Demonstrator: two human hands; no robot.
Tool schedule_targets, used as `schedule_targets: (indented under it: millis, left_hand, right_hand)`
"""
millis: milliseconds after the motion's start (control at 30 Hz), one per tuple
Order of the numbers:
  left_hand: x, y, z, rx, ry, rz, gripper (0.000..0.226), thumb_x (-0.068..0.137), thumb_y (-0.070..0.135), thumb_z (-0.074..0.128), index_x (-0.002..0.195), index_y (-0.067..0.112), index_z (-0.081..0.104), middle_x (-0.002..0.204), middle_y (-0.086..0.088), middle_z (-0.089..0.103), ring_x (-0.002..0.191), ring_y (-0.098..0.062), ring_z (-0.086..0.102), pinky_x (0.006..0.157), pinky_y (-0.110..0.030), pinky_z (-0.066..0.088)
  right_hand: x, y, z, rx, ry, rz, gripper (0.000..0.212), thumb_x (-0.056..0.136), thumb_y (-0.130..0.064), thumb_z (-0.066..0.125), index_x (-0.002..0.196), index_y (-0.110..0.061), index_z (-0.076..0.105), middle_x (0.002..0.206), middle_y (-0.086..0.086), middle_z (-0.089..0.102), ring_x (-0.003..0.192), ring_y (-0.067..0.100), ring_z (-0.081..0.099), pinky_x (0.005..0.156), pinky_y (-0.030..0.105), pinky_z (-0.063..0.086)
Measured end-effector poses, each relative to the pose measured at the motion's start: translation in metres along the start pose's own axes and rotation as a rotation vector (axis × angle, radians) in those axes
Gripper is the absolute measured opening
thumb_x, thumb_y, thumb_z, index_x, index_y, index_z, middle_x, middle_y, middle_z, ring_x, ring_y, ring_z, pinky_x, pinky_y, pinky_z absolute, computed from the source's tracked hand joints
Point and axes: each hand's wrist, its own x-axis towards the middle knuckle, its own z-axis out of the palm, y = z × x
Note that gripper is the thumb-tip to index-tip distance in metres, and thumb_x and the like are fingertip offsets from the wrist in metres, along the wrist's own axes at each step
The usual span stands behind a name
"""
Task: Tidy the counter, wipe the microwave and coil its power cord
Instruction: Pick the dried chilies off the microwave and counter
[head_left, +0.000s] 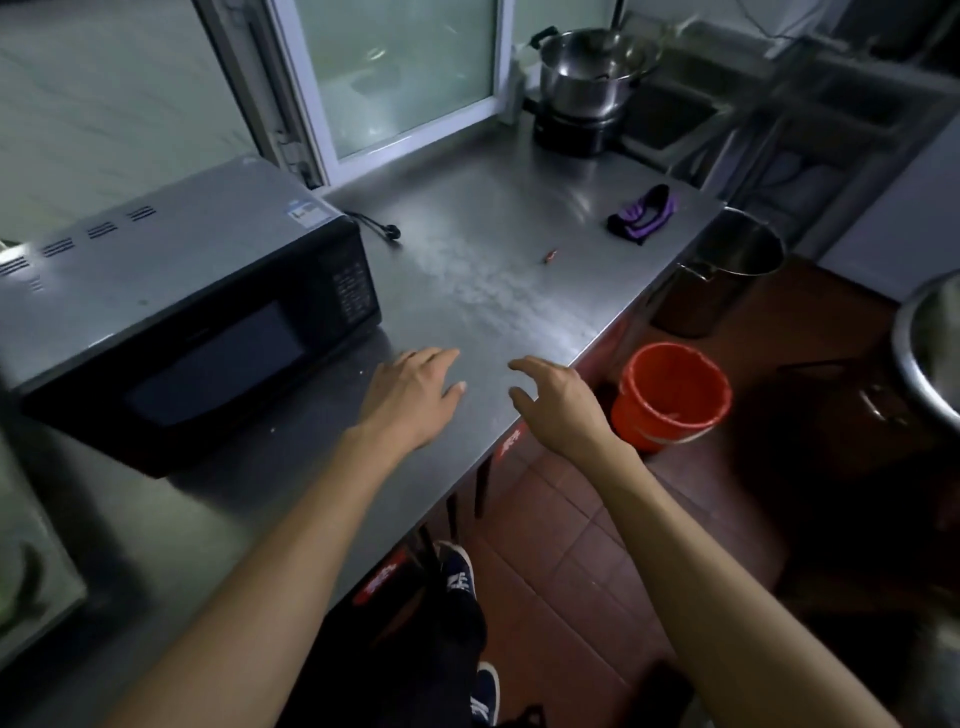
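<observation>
My left hand (415, 384): empty, fingers spread.
My right hand (556, 400): empty, fingers curled loosely.
Cord (376, 228): loose beside the microwave (171, 312); may snag.
Cloth (644, 214): near the worktop (467, 291) edge; could drop.

Both arms are reaching over the steel tabletop (467, 291), the left hand (413, 387) lying flat with fingers spread and the right hand (558, 400) hovering beside it, fingers curled and holding nothing. The microwave (176, 317) is sitting at nine o'clock, its power cord (376, 227) trailing behind. A purple-and-black cloth (644, 214) is lying at one o'clock, an orange bucket (672, 395) standing on the floor at three o'clock.
</observation>
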Motion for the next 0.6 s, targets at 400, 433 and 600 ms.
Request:
schedule_targets:
  millis: [400, 433, 600]
  left_hand:
    - [0.15, 0.017, 0.047, -0.095, -0.085, 0.048, 0.05, 0.101, 0.042, 0.047, 0.147, 0.022, 0.044, 0.149, 0.001, 0.049, 0.132, -0.025, 0.047, 0.104, -0.043, 0.041]
    - [0.161, 0.016, 0.05, -0.102, -0.092, 0.046, 0.05, 0.101, 0.043, 0.046, 0.147, 0.022, 0.043, 0.149, 0.001, 0.049, 0.132, -0.024, 0.046, 0.104, -0.044, 0.041]
    - [0.211, 0.013, 0.051, -0.115, -0.113, 0.049, 0.051, 0.101, 0.042, 0.046, 0.147, 0.021, 0.043, 0.149, 0.0, 0.049, 0.133, -0.025, 0.045, 0.105, -0.044, 0.04]
  right_hand:
    - [0.111, 0.077, -0.012, -0.031, 0.001, 0.072, 0.036, 0.095, -0.019, 0.061, 0.13, -0.017, 0.063, 0.135, -0.001, 0.062, 0.106, 0.025, 0.064, 0.091, 0.037, 0.049]
    - [0.121, 0.082, -0.013, -0.031, -0.002, 0.073, 0.035, 0.095, -0.019, 0.061, 0.13, -0.016, 0.063, 0.135, 0.0, 0.062, 0.108, 0.025, 0.064, 0.092, 0.036, 0.049]
    - [0.167, 0.102, -0.016, -0.056, -0.002, 0.093, 0.035, 0.096, -0.018, 0.059, 0.13, -0.016, 0.063, 0.135, 0.0, 0.062, 0.125, 0.024, 0.056, 0.101, 0.038, 0.047]
